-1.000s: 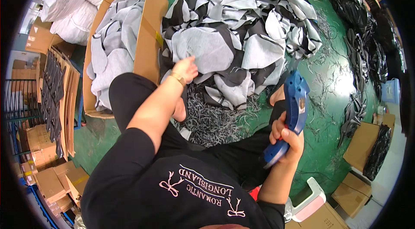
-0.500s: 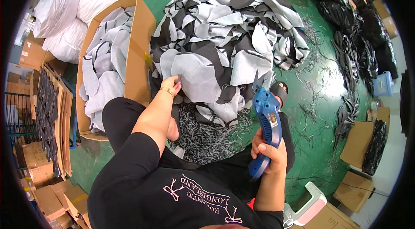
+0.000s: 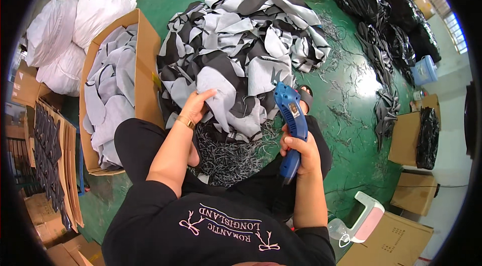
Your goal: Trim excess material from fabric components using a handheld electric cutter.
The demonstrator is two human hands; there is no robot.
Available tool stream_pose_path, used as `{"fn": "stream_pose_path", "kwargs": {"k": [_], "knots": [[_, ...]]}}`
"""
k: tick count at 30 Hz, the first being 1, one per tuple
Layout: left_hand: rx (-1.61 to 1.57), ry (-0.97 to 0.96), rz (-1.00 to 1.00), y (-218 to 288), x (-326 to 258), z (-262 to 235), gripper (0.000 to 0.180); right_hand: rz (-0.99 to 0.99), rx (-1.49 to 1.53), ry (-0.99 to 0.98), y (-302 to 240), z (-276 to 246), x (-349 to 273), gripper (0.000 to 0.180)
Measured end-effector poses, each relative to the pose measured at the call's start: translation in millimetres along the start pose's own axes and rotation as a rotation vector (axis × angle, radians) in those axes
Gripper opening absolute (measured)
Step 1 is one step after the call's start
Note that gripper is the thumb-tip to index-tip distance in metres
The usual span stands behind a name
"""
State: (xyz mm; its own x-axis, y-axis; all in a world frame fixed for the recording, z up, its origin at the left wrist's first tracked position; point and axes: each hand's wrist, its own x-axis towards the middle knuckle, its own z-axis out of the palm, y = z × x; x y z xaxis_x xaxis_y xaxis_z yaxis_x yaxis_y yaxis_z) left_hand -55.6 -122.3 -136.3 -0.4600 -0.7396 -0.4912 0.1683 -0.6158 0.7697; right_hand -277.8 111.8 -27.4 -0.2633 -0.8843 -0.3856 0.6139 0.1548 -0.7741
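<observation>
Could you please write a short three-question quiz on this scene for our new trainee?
1. The cutter in the right hand is: A, red; B, blue; C, yellow.
2. True or false: the open cardboard box stands to the left of the grey and black pile.
3. Fill the gap: the left hand holds a ____.

Key: 1, B; 2, true; 3, flat grey piece.

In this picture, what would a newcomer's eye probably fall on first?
Most likely the big heap of grey and black pieces on the green floor, at upper centre. Next, the blue cutter in the right grip, right of centre; the left grip holds a grey piece at the heap's near side.
</observation>
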Motion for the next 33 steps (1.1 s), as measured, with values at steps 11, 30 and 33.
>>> {"fn": "stream_pose_path", "kwargs": {"k": [11,30,33], "knots": [[-0.261,-0.079,-0.004,-31.3,-86.2,59.3,0.037,-0.087,-0.290,-0.019,24.0,28.6,-8.7,0.046],[0.129,-0.386,0.139,-0.7,-175.1,83.2,0.027,-0.239,-0.451,0.007,11.1,61.9,-48.6,0.032],[0.010,-0.271,0.112,10.2,-174.0,72.1,0.024,-0.224,-0.446,0.028,3.1,52.6,-63.7,0.033]]}}
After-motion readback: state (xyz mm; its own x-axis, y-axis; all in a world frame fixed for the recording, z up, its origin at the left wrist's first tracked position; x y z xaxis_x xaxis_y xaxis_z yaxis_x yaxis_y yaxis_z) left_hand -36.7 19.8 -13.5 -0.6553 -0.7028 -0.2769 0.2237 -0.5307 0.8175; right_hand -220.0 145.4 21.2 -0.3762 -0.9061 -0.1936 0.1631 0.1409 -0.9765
